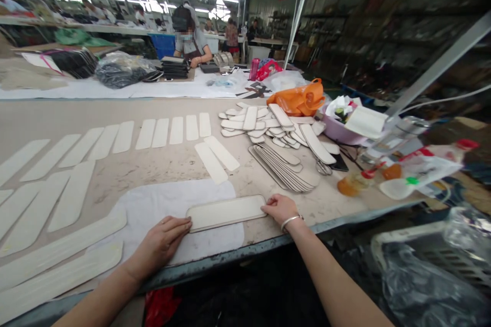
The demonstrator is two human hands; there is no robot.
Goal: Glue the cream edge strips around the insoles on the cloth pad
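A long cream panel with rounded corners and a dark edge (227, 213) lies on a white cloth (146, 204) in front of me. My left hand (163, 237) is at its left end, fingers drawn together on the edge. At the opposite end, my right hand (280, 210), with a bangle at the wrist, pinches the corner between thumb and fingers. Just beyond the right hand is a fanned stack of dark-edged panels (282, 167). Two narrow white strips (210, 162) lie above the cloth. Thumb contact on the left is partly hidden.
Rows of white strips (103, 140) cover the table's left side. A loose pile of panels (264, 125) sits by an orange bag (299, 98). To the right stand a purple basin (337, 130), scissors (323, 167) and an amber bottle (353, 184). A person (192, 41) works opposite.
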